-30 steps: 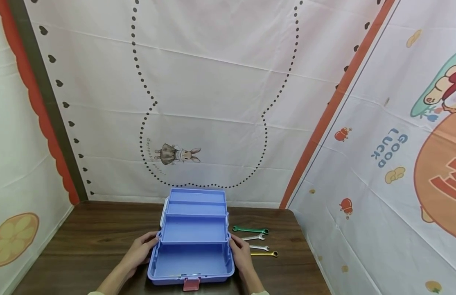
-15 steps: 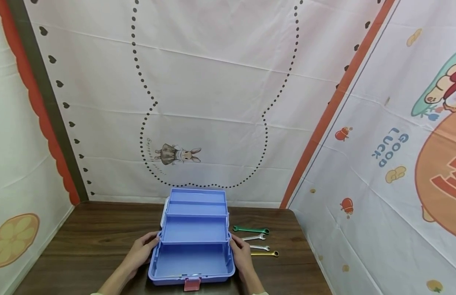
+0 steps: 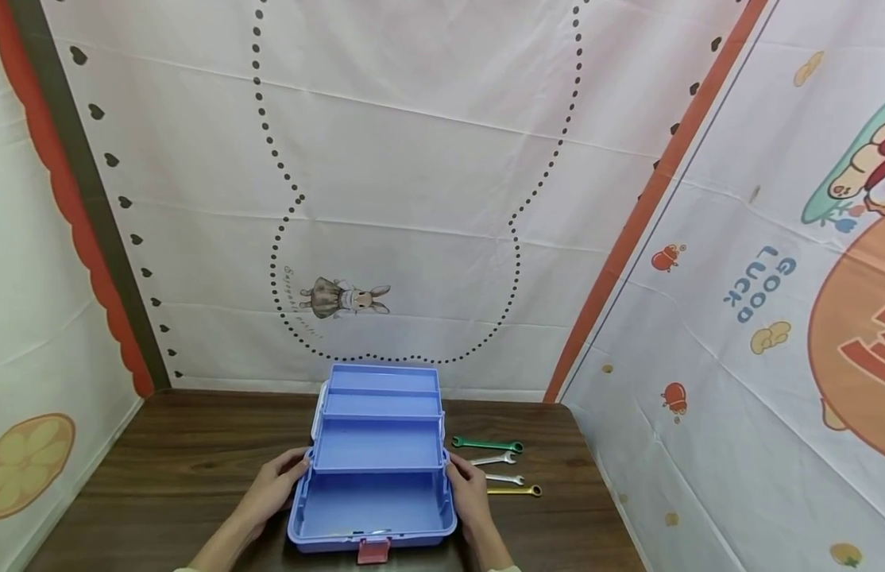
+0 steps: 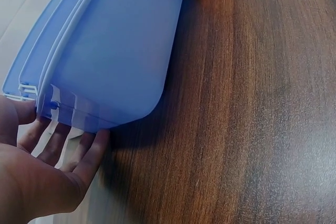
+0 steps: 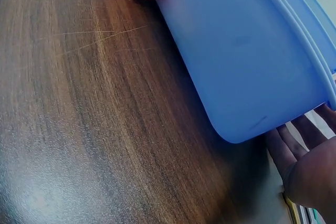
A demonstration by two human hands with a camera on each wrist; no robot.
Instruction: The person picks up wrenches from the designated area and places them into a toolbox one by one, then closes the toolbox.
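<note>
A blue toolbox (image 3: 371,544) stands on the table with its lid back and its two tiers of trays (image 3: 381,446) raised in steps above the deep bottom bin. A pink latch (image 3: 373,551) hangs at its front. My left hand (image 3: 272,486) holds the left side, thumb at the rim; in the left wrist view its fingers (image 4: 93,156) lie against the side wall. On the opposite side my right hand (image 3: 469,494) holds the box the same way, its fingers (image 5: 283,150) partly hidden. Something thin, too small to tell, shows by the bin's front edge.
Right of the box lie a green wrench (image 3: 488,446), two silver wrenches (image 3: 507,458) and a gold wrench (image 3: 517,491), some partly behind my right hand. The dark wooden table (image 3: 178,461) meets printed cloth walls (image 3: 414,278) behind and at both sides.
</note>
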